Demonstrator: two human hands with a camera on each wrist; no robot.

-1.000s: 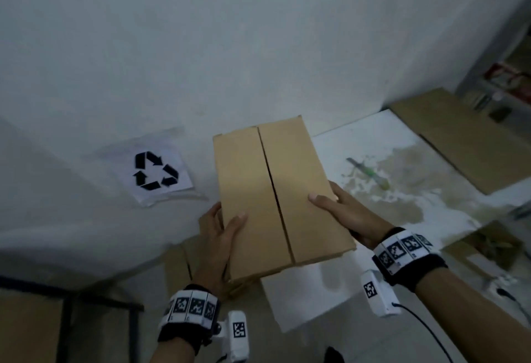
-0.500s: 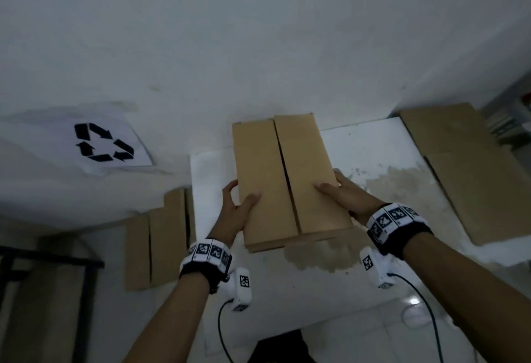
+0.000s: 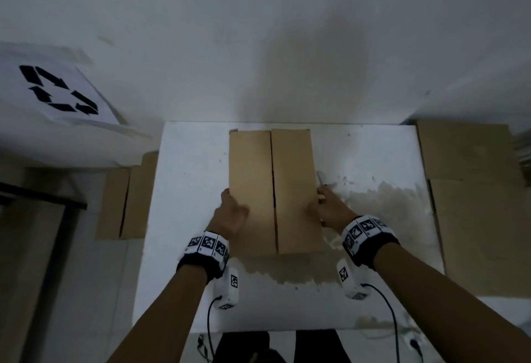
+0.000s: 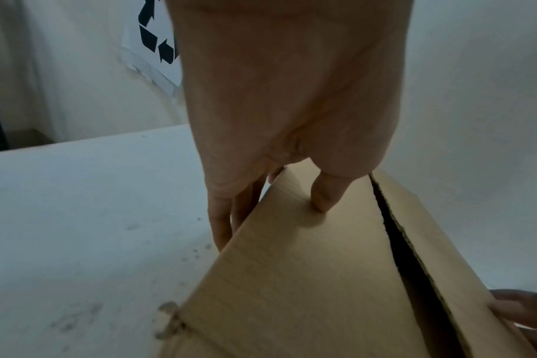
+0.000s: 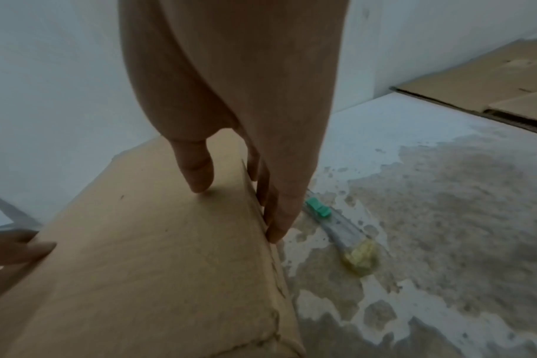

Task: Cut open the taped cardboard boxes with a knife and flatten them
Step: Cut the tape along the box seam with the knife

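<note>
Two hands grip one cardboard box (image 3: 274,190) on the white table (image 3: 186,219).

Its long axis runs away from the person, the open seam (image 3: 273,184) down the middle between the palms. The left hand (image 3: 230,214) clasps the left edge, thumb on top and fingers (image 4: 219,227) down the side; the right hand (image 3: 327,209) mirrors it on the right edge. The knife (image 5: 337,225) (green slider, pale handle) lies on the stained tabletop just beside the right fingers (image 5: 279,218), so that hand is plainly the nearer one to reach it. Flattened cardboard (image 3: 474,204) lies at the table's right, and more cardboard (image 3: 126,201) sits beyond its left edge.
</note>
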